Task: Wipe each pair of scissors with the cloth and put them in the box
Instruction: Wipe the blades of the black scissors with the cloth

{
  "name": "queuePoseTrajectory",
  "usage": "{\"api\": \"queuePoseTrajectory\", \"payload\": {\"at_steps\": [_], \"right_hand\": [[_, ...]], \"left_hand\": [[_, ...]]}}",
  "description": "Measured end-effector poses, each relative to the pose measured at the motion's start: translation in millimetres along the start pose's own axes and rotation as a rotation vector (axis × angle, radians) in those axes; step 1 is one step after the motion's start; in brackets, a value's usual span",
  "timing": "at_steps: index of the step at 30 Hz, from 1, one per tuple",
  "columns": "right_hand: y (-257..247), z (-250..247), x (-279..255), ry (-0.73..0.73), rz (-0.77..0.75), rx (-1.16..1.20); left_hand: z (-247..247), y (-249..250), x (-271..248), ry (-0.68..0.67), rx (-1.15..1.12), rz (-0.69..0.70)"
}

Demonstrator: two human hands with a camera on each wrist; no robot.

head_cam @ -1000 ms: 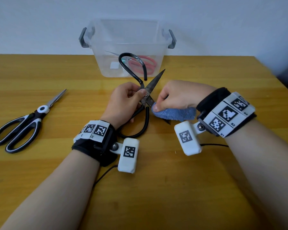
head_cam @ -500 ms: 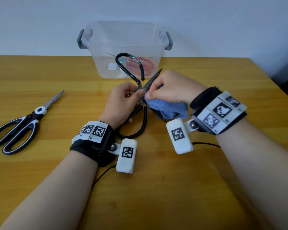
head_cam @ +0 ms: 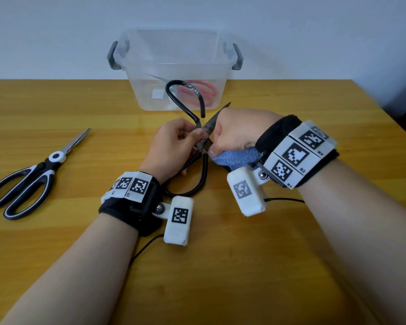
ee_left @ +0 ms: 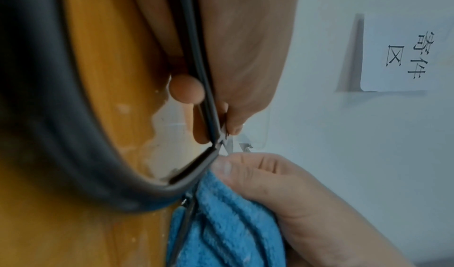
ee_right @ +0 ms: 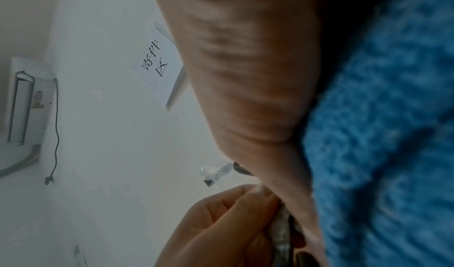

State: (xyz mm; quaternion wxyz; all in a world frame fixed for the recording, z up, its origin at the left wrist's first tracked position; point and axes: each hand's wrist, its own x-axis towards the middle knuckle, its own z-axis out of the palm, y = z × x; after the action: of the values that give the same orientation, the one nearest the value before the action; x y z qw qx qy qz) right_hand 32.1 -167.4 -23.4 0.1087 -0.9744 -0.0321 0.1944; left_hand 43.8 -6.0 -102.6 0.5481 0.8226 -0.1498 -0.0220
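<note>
Head view: the black scissors (head_cam: 198, 137) sit at centre frame, blades open in an X, long axis running from the lower loop near the left wrist up toward the box (head_cam: 176, 66) at upper centre. The left hand (head_cam: 174, 146) pinches them at the pivot, thumb and fingers curled round the shank. The right hand (head_cam: 237, 132), just right of the pivot, is curled round the blue cloth (head_cam: 234, 158) and closed over the near-side blade, whose tip pokes out above the knuckles. The blades look dark and dull, with black tube-covered loops. Red scissors (head_cam: 197, 92) already lie in the box; black-and-white scissors (head_cam: 28, 177) wait on the tabletop (head_cam: 220, 266) at left, well apart.

Left wrist view: the pivot (ee_left: 218, 141) is at centre, the loop sweeping down the left; cloth is bunched below it under the right thumb.

Right wrist view: cloth fills the right side; the left fingers (ee_right: 221, 222) pinch metal at bottom centre.

Likely the wipe should travel along the blade toward the tip.
</note>
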Motion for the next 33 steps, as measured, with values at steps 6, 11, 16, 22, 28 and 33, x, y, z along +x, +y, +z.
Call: {"api": "queuePoseTrajectory", "payload": {"at_steps": [6, 11, 16, 22, 28, 33], "right_hand": [[13, 7, -13, -0.136, 0.027, -0.023], [20, -4, -22, -0.032, -0.010, 0.123], [16, -12, -15, 0.238, -0.064, 0.341], [8, 7, -1, 0.199, -0.049, 0.218], [-8, -1, -5, 0.110, 0.010, 0.044], [-6, -1, -5, 0.030, 0.043, -0.039]], "left_hand": [[0, 1, 1, 0.001, -0.016, 0.002], [1, -2, 3, 0.009, -0.029, 0.009], [1, -1, 3, 0.016, -0.039, -0.002], [1, -1, 2, 0.016, -0.001, 0.008], [1, -3, 3, 0.019, -0.007, -0.013], [1, -3, 2, 0.010, -0.007, -0.004]]}}
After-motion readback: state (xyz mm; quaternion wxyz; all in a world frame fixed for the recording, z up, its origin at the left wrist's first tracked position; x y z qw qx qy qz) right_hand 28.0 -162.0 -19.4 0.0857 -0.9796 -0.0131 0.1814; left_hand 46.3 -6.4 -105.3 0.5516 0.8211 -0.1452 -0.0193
